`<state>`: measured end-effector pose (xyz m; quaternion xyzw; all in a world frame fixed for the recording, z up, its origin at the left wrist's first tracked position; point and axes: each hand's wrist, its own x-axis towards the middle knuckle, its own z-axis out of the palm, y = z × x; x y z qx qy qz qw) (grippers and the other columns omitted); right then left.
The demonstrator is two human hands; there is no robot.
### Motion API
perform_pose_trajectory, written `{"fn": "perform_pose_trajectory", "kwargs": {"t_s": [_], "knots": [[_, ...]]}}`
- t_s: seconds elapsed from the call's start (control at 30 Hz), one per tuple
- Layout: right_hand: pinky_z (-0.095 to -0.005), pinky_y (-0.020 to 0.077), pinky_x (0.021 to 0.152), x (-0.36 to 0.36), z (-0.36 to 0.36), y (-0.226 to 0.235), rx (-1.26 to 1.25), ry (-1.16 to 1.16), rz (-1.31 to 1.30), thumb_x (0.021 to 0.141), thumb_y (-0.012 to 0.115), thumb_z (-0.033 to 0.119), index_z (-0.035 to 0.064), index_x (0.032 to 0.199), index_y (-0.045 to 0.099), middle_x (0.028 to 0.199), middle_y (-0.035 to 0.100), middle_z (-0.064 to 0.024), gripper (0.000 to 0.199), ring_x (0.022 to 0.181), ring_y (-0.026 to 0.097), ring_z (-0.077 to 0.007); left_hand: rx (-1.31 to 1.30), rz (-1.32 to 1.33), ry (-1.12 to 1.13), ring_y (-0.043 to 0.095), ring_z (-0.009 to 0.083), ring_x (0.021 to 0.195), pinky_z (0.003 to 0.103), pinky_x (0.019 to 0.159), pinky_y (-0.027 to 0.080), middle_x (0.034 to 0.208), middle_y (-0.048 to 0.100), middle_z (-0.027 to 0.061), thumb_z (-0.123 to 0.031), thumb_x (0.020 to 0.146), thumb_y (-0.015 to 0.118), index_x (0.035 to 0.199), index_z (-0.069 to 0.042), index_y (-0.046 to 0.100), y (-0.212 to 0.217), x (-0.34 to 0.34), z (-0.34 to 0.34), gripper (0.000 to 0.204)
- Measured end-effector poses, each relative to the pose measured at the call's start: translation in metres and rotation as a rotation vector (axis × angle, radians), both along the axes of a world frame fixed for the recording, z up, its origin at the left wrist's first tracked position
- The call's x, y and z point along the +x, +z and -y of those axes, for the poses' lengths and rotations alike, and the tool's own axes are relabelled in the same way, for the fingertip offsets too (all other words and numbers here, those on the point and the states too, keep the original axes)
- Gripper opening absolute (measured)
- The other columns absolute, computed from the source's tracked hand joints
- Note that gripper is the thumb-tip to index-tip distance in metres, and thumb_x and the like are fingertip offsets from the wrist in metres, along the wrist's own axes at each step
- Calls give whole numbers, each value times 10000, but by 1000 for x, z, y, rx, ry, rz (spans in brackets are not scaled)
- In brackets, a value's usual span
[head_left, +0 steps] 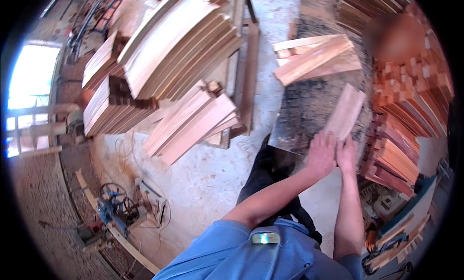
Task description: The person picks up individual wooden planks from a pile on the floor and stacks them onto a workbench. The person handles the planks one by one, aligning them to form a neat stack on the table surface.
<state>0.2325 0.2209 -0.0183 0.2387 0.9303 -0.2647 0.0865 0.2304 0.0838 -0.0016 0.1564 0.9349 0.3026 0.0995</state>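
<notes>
A short, pale wooden board [344, 113] slants across a dark, worn tabletop [302, 118]. I cannot tell whether it lies flat or is slightly raised. My left hand [321, 153] is on the near left corner of the board, with its fingers over the edge. Close beside it, my right hand [346, 155] grips the same near end. The undersides of both hands are hidden. Farther along the tabletop lies a loose pile of similar boards [316, 57], crossed over one another.
Stacked long planks [179, 48] and shorter boards [193, 120] stand on my left. Reddish wood stacks [411, 101] border the tabletop's right side. A blurred round shape [394, 37] is at the far right. A blue machine with a handwheel [113, 202] stands on the lower left.
</notes>
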Motion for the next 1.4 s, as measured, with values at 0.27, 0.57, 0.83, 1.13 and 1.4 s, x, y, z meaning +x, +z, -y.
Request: {"fn": "perform_pose_trajectory", "kwargs": {"t_s": [0.27,0.57,0.83,1.13,1.4], "knots": [[-498,420,1005,3,-13,-14,-105,30,-53,978,546,312,-24,1278,549,1188,602,-303,450,1155,544,-454,80,-297,173,568,400,1111,481,955,464,1181,602,207,-95,719,760,1208,2,582,81,-35,190,530],[-488,415,1007,0,-4,1,-123,48,-65,974,557,299,-26,1251,565,1188,615,-287,426,1163,538,-446,-695,-472,464,501,392,1283,498,1056,418,1410,519,223,-203,885,669,1334,24,540,72,-26,434,520],[-465,445,985,3,-3,1,-113,42,-63,979,558,343,-32,1254,572,1153,624,-291,465,1121,579,-440,-693,-550,460,532,350,1275,443,1072,423,1361,574,167,-165,890,642,1321,-6,565,46,-21,439,465],[-482,426,1023,7,-3,-19,-169,-5,-77,944,609,323,-8,1287,558,1223,587,-289,479,1181,535,-443,-567,-580,420,616,350,990,462,887,479,1078,665,151,-120,776,740,1131,-20,619,66,-18,439,388],[-498,451,1010,4,5,5,-78,-57,56,952,601,373,-10,1355,483,1247,556,-261,569,1216,532,-427,-3,31,232,684,328,693,427,645,550,804,674,165,-239,843,772,1128,-60,558,69,2,246,399]]}}
